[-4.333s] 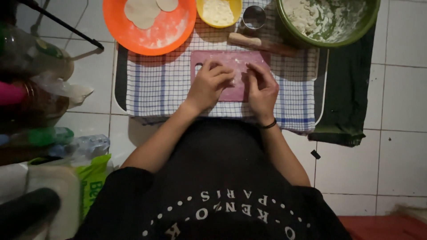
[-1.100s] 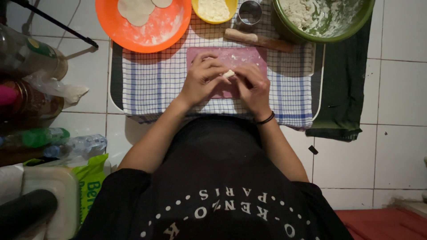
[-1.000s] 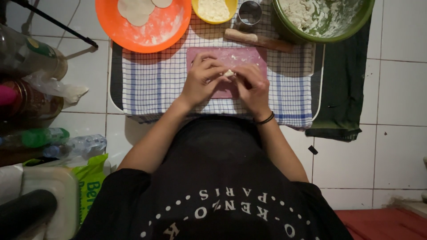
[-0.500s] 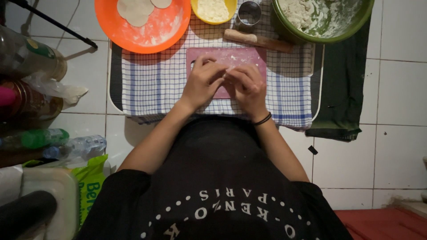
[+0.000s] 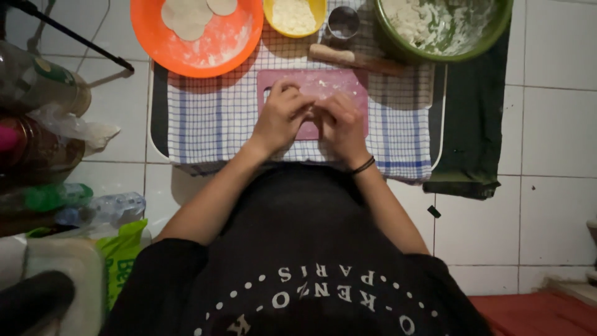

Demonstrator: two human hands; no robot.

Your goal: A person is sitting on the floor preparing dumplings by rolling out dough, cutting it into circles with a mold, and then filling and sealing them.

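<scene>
White tiled floor [image 5: 553, 124] under checked cloth [image 5: 211, 121]

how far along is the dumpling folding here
Done: flat dough rounds lie cut on the orange plate. In hand: left hand and right hand meet over the pink board, what they pinch hidden. Left: those rounds unfolded, filling in the yellow bowl.

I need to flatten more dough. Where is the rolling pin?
The rolling pin lies along the top edge of the pink board, below the metal cup.
</scene>
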